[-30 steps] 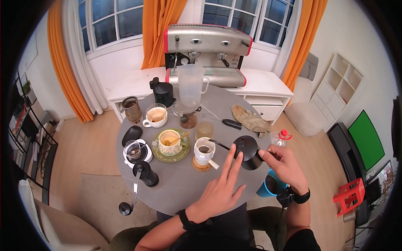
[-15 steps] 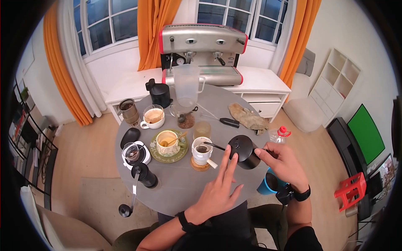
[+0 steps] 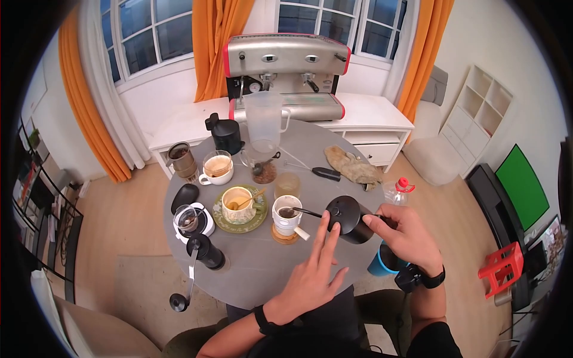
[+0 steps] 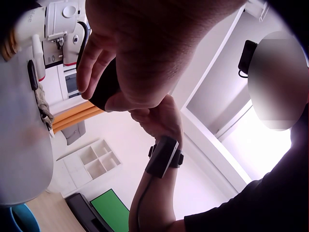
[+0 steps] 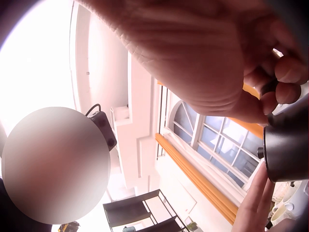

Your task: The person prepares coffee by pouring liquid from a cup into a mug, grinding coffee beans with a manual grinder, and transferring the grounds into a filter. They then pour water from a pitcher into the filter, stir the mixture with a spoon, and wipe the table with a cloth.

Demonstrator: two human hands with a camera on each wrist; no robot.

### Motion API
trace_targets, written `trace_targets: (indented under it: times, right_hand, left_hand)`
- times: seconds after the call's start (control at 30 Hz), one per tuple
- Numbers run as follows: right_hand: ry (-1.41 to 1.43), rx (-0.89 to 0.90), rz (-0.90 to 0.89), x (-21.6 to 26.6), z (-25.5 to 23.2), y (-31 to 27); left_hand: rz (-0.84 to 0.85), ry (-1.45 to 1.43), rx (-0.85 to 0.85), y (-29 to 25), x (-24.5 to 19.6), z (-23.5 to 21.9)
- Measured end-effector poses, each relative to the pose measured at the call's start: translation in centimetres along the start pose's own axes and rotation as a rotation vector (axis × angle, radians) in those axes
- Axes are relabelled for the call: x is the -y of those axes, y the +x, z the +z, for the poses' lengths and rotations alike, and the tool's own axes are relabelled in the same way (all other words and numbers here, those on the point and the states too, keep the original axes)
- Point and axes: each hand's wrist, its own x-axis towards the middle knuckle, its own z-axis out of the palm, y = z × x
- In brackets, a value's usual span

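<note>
My right hand (image 3: 412, 235) grips the handle of a black gooseneck kettle (image 3: 357, 225) above the right side of the table. The kettle tips to the left, its thin spout reaching over the rim of a white cup-shaped dripper (image 3: 285, 223). Dark coffee grounds (image 3: 287, 212) show inside this dripper, which has a pale side handle and stands on a round wooden base (image 3: 285, 238). Straight fingers of my left hand (image 3: 304, 289) touch the kettle's near left side. In the right wrist view, the dark kettle body (image 5: 289, 150) is beside those fingers.
Left of the dripper, a cup with a spoon (image 3: 237, 206) sits on a green plate (image 3: 222, 224). A hand grinder (image 3: 206, 250), a scale (image 3: 205, 225) and a clear pitcher (image 3: 262, 122) share the table. A cloth (image 3: 352, 165) lies back right; a blue bin (image 3: 380, 264) stands below the edge.
The kettle tilts a little more to the left and its spout tip dips slightly over the dripper. Both hands keep their places on it; the head view shifts slightly.
</note>
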Motion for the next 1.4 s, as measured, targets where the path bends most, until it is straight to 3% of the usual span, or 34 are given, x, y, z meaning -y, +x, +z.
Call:
trace_targets:
  times: [0.33, 0.73, 0.93, 1.13, 1.4]
  right_hand:
    - [0.03, -0.049, -0.04, -1.4, 0.7, 0.4]
    - [0.084, -0.044, 0.033, -2.7, 0.6, -0.3]
    - [0.247, -0.007, 0.078, -4.5, 1.4, -0.5]
    - [0.513, 0.021, 0.183, -6.6, 1.6, -0.5]
    - [0.764, -0.002, 0.166, -10.6, 2.6, 2.7]
  left_hand:
    - [0.012, 0.014, 0.001, 0.9, 0.1, -0.6]
    - [0.015, 0.009, 0.02, 0.9, 0.0, -0.2]
    - [-0.008, -0.019, 0.026, 0.8, -0.2, -0.6]
    - [0.179, -0.029, -0.158, -2.5, 1.7, -0.8]
    - [-0.09, 0.087, -0.202, -10.3, 6.2, -2.5]
